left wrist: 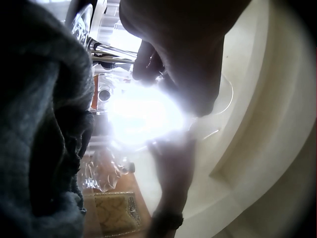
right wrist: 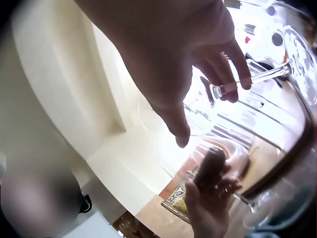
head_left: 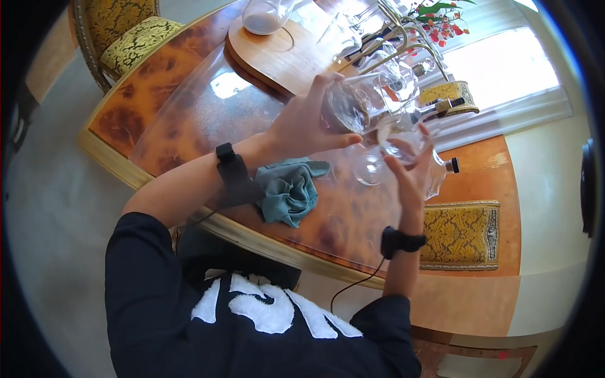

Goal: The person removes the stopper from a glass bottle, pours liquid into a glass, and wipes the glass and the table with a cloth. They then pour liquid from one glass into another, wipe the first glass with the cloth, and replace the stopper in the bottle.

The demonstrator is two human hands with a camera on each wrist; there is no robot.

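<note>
In the head view my left hand (head_left: 309, 123) grips a clear glass (head_left: 346, 107) by its wide bowl, fingers over the far side and thumb beneath. My right hand (head_left: 413, 167) holds a clear wine glass (head_left: 397, 138) close beside it, and the two overlap in this view. The right wrist view shows the right fingers (right wrist: 233, 84) around the thin stem (right wrist: 267, 75), with the round foot (right wrist: 303, 64) off to the right. Strong glare hides most of the glassware in the left wrist view. A crumpled teal cloth (head_left: 290, 192) lies on the table below the left forearm.
A wooden board (head_left: 277, 57) bearing a rounded glass vessel (head_left: 268, 19) stands at the back left. Curved gold metal arms (head_left: 403, 38) and more glassware crowd the area beyond my hands. A decanter with a black cap (head_left: 452, 166) is right of my right hand.
</note>
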